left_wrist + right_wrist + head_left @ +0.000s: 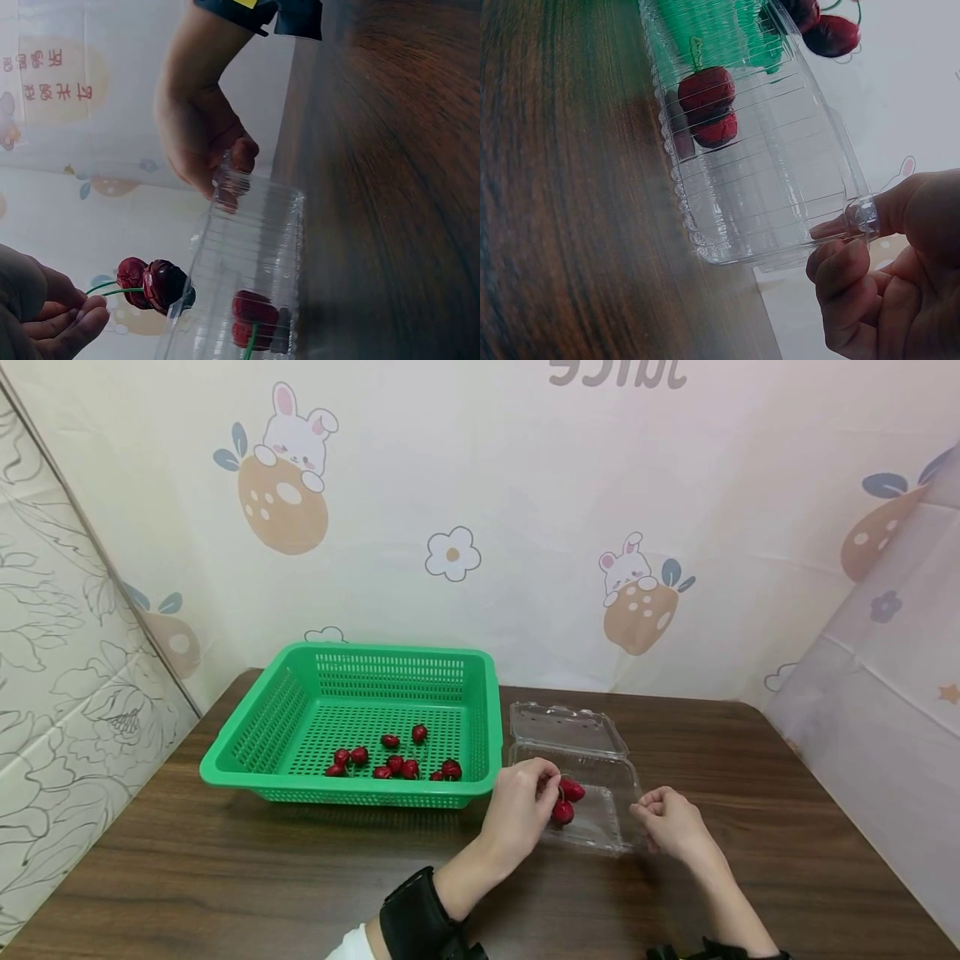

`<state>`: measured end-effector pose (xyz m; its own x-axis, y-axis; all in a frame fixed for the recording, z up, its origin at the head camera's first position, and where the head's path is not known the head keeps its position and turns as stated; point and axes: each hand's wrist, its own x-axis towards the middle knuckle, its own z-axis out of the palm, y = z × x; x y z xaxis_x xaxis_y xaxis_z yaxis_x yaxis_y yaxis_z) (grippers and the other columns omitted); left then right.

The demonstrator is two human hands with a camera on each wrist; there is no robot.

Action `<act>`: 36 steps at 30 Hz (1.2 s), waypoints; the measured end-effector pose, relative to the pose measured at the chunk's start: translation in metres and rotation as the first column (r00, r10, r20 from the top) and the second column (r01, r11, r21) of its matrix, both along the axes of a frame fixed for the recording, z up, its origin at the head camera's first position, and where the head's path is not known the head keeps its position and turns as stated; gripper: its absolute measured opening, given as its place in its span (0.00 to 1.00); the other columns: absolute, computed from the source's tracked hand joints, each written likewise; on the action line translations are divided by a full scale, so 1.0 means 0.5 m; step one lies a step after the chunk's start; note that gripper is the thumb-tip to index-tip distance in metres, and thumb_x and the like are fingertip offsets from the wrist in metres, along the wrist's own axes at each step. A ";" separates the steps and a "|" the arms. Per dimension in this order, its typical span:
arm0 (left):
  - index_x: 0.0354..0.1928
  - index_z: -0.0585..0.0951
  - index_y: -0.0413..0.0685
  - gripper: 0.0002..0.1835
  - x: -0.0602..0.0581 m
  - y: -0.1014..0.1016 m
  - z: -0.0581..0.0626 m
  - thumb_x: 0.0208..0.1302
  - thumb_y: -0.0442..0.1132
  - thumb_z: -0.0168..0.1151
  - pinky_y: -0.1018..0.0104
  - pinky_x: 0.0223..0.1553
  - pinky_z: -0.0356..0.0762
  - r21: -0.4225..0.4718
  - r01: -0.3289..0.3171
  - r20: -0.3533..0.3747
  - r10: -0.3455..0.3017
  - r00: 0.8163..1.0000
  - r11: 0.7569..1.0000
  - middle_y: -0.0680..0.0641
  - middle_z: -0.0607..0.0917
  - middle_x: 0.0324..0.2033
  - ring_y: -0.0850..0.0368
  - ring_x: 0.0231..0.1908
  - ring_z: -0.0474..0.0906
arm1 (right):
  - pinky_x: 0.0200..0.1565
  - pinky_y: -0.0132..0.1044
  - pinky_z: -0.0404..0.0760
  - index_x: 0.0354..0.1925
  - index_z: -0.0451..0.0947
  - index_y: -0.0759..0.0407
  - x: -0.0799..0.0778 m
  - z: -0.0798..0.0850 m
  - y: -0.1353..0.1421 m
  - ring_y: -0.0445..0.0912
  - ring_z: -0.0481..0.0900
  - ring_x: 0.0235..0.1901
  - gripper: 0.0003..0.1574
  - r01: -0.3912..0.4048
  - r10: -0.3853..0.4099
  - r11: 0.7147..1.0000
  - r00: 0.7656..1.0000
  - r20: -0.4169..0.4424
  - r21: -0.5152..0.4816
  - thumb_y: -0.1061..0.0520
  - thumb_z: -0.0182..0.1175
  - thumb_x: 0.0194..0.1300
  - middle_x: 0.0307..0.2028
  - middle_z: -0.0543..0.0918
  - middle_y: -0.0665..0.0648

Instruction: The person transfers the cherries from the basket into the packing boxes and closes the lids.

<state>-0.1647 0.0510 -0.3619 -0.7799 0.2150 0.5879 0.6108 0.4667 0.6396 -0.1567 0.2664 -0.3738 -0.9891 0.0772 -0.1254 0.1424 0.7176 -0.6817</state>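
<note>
The landmark is the clear clamshell box (592,802), which stands on the wooden counter (225,877) with its lid (566,727) folded back toward the wall.

Left of the box and just beside it stands a green perforated basket (300,777). About 9 loose cherries (393,762) lie on its floor, toward the near wall.

At the box's left rim is the left hand (517,806). Its fingers (71,322) are curled and pinch 2 thin green stems, from which a pair of cherries (154,285) hangs above the box's open tray. The head view shows the same pair (566,802) just right of the fingertips.

Inside the box, 2 further cherries (709,105) rest together against one wall, stems upward.

At the box's right rim is the right hand (671,822). Its thumb and forefinger (840,270) pinch the thin lip of the tray, steadying it.

Assessment of handling: the cherries appear light, smooth-skinned and easily bruised. The stem is the safer hold, though it looks thin and could pull free. The box looks like thin, ribbed plastic, very light and likely to slide on the counter or flex under pressure. The rim at a corner is judged the stiffest place to hold it.
</note>
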 end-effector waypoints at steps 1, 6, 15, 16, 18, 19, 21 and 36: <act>0.30 0.80 0.39 0.01 -0.001 0.002 -0.001 0.55 0.30 0.60 0.84 0.25 0.68 -0.005 -0.002 0.007 0.002 1.000 1.000 0.50 0.80 0.24 0.68 0.22 0.71 | 0.17 0.35 0.69 0.35 0.64 0.71 0.000 0.000 0.000 0.43 0.70 0.11 0.12 0.000 0.000 1.000 1.000 -0.001 0.002 0.61 0.50 0.60 0.14 0.70 0.52; 0.28 0.80 0.39 0.01 -0.008 0.014 -0.010 0.55 0.30 0.61 0.83 0.24 0.68 -0.035 -0.021 0.008 0.021 1.000 0.999 0.50 0.81 0.24 0.69 0.22 0.71 | 0.17 0.35 0.69 0.36 0.63 0.71 0.001 0.000 0.000 0.43 0.70 0.11 0.12 -0.002 0.002 1.000 1.000 0.003 0.005 0.61 0.50 0.61 0.14 0.70 0.52; 0.27 0.80 0.39 0.02 -0.013 0.034 -0.027 0.55 0.31 0.61 0.84 0.21 0.67 -0.065 -0.008 0.050 0.011 0.999 0.998 0.50 0.81 0.23 0.71 0.19 0.70 | 0.18 0.36 0.68 0.36 0.63 0.71 0.002 -0.003 0.002 0.44 0.70 0.11 0.12 -0.001 0.001 1.000 1.000 0.004 0.002 0.61 0.51 0.61 0.14 0.70 0.52; 0.27 0.80 0.39 0.02 -0.014 0.036 -0.029 0.55 0.31 0.61 0.84 0.20 0.67 -0.067 -0.006 0.054 0.009 0.998 0.998 0.50 0.81 0.23 0.71 0.18 0.70 | 0.18 0.36 0.68 0.36 0.63 0.71 0.002 -0.003 0.003 0.44 0.70 0.11 0.12 -0.002 0.002 1.000 1.000 0.004 0.001 0.61 0.51 0.61 0.14 0.70 0.52; 0.27 0.80 0.39 0.02 -0.013 0.040 -0.030 0.55 0.30 0.60 0.85 0.19 0.66 -0.078 -0.005 0.069 0.010 0.998 0.997 0.50 0.81 0.23 0.72 0.18 0.69 | 0.18 0.36 0.68 0.36 0.63 0.71 0.002 -0.003 0.003 0.44 0.70 0.11 0.12 -0.002 0.002 1.000 1.000 0.002 0.000 0.61 0.51 0.61 0.14 0.70 0.52; 0.27 0.80 0.39 0.02 -0.013 0.041 -0.030 0.55 0.31 0.60 0.85 0.19 0.66 -0.084 -0.003 0.081 0.010 0.997 0.996 0.50 0.81 0.23 0.72 0.18 0.69 | 0.18 0.36 0.68 0.36 0.63 0.71 0.002 -0.004 0.003 0.44 0.70 0.11 0.12 -0.002 0.002 1.000 1.000 0.003 0.002 0.61 0.51 0.61 0.14 0.70 0.52; 0.28 0.80 0.39 0.02 -0.013 0.044 -0.031 0.55 0.31 0.60 0.85 0.19 0.65 -0.097 -0.001 0.103 0.011 0.995 0.995 0.50 0.81 0.23 0.73 0.18 0.69 | 0.18 0.36 0.68 0.35 0.63 0.71 0.002 -0.004 0.003 0.44 0.70 0.11 0.12 -0.002 0.002 1.000 1.000 0.003 0.003 0.61 0.51 0.61 0.14 0.70 0.52; 0.26 0.81 0.39 0.03 -0.019 0.053 -0.038 0.55 0.31 0.61 0.83 0.14 0.63 -0.190 -0.010 0.195 0.047 0.980 0.982 0.50 0.81 0.20 0.72 0.14 0.67 | 0.18 0.36 0.69 0.36 0.63 0.71 0.000 -0.003 0.002 0.44 0.70 0.11 0.12 -0.007 0.007 1.000 1.000 0.003 0.000 0.61 0.50 0.62 0.14 0.70 0.52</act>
